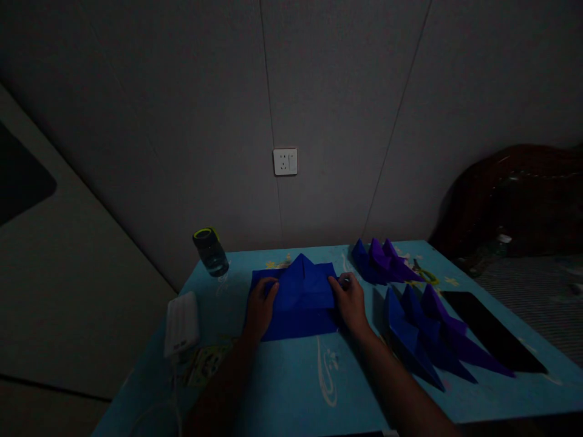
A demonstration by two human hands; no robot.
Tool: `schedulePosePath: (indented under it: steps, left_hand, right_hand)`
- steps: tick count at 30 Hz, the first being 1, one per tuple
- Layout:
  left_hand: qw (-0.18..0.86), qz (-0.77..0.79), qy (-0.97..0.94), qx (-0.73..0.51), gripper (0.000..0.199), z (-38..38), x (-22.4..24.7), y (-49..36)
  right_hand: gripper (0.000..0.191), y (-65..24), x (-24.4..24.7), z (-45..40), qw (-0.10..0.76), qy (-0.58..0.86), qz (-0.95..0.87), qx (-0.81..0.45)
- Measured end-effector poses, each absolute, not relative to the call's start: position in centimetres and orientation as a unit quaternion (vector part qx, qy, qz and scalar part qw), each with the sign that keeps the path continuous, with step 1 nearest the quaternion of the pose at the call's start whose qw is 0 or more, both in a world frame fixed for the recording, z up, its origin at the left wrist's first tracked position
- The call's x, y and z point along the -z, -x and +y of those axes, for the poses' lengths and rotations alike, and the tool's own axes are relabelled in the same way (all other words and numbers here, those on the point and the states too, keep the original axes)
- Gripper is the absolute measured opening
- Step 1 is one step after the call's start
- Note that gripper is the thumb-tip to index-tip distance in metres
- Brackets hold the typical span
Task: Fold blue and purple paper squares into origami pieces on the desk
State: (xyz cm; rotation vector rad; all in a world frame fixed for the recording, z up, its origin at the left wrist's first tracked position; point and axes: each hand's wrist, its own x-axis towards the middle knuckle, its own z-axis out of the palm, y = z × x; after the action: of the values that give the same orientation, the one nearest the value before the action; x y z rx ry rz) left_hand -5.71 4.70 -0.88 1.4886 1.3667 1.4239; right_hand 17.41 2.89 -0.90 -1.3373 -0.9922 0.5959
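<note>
A partly folded blue sheet of paper [303, 297] lies in the middle of the table, its top edge raised to a peak and a flat strip along the near side. My left hand [262, 303] grips its left edge, thumb on top and fingers curled at the side. At the right edge my right hand [350, 300] holds the same paper between thumb and bent fingers. To the right of that hand stand several folded paper boats, among them a blue boat [410, 337] and a purple boat [469, 340].
A blue patterned cloth [291, 376] covers the table. A water bottle [211, 252] stands at the back left, with a white power bank [182, 325] and cable nearer. More purple boats [387, 261], green-handled scissors [427, 276] and a black flat slab [494, 334] lie right. A wall is behind.
</note>
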Motion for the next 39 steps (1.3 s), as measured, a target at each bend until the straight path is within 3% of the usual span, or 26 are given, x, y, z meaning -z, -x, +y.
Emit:
schedulePosePath:
  steps: [3, 7, 9, 14, 21, 33, 39]
  left_hand:
    - [0.327, 0.521, -0.567, -0.548, 0.027, 4.4, 0.6, 5.9]
    - [0.41, 0.476, -0.518, -0.581, 0.042, 3.9, 0.0, 5.5]
    - [0.423, 0.471, -0.512, -0.58, 0.039, 3.7, -0.2, 5.3]
    - [0.306, 0.504, -0.547, -0.594, 0.016, 3.5, 0.1, 5.2]
    - [0.231, 0.498, -0.581, -0.601, 0.019, 3.4, 0.6, 5.5]
    - [0.313, 0.511, -0.541, -0.59, 0.033, 3.5, 0.1, 5.3]
    - [0.246, 0.498, -0.58, -0.596, 0.034, 3.7, 0.4, 5.1]
  right_hand:
    - [0.041, -17.7, 0.7, 3.0, 0.627, 0.595, -0.438, -0.246]
    - [0.042, -17.8, 0.3, 3.0, 0.618, 0.601, -0.435, -0.259]
    - [0.044, -17.9, 0.0, 2.8, 0.613, 0.599, -0.436, -0.276]
    - [0.053, -17.7, -0.8, 2.1, 0.588, 0.58, -0.463, -0.322]
    - [0.059, -17.2, -0.9, 1.6, 0.577, 0.52, -0.475, -0.414]
    - [0.046, -17.7, -1.0, 0.9, 0.576, 0.54, -0.462, -0.403]
    - [0.044, -17.8, -1.2, 1.1, 0.599, 0.562, -0.42, -0.385]
